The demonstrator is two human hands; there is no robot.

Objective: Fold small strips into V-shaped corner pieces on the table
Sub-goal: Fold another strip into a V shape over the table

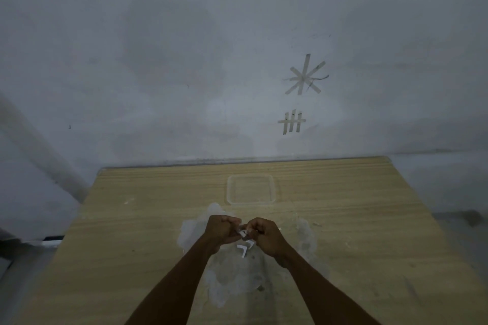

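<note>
My left hand (221,231) and my right hand (265,233) meet over the middle of the wooden table (132,232), fingers curled. Between their fingertips they pinch a small white strip (242,233), mostly hidden by the fingers. Just below the hands lie folded white V-shaped pieces (244,249) on the table, close to my right wrist.
A clear shallow plastic container (250,190) sits behind the hands near the table's far edge. A pale worn patch (232,280) covers the tabletop under my forearms. The wall behind carries tape marks (305,76). The table's left edge drops off to a dark floor.
</note>
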